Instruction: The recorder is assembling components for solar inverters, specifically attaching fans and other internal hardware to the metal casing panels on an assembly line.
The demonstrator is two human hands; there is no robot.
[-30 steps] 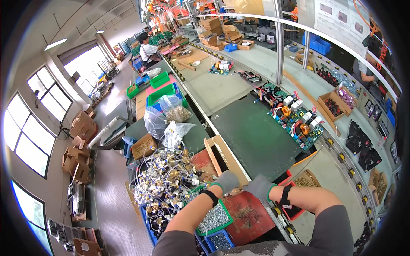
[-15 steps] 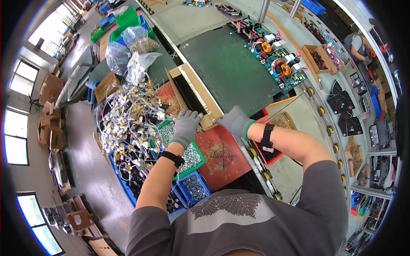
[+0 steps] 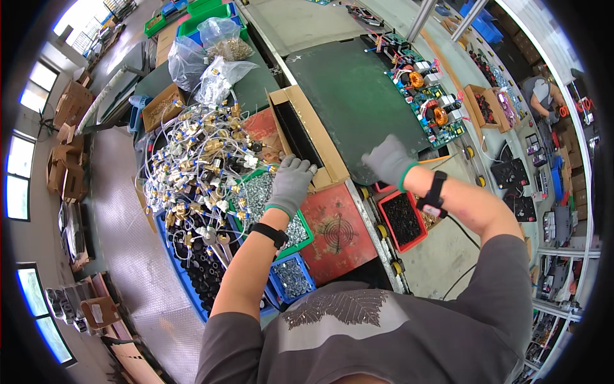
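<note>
A long, narrow cardboard box (image 3: 327, 146) lies slantwise in front of me, its top open on a dark inside. At its near end, my left hand (image 3: 292, 184) in a grey glove is closed over the left edge. My right hand (image 3: 391, 161), gloved the same way, is off the box, over the near right part of a dark green mat (image 3: 345, 96). Its fingers are smeared by motion, and no object shows in them. Left of the box spreads a tangled heap of clear tubes with brass fittings (image 3: 198, 160).
A green bin of small metal parts (image 3: 259, 198), a blue bin of screws (image 3: 292, 278) and a red bin of black parts (image 3: 403, 221) surround the red plate (image 3: 336, 224). Circuit boards (image 3: 432, 105) line the mat's right edge. Another person (image 3: 540, 96) works far right.
My right hand has let go of the box's near corner and moved right and slightly up. My left hand stays on the box. The whole view has shifted a little.
</note>
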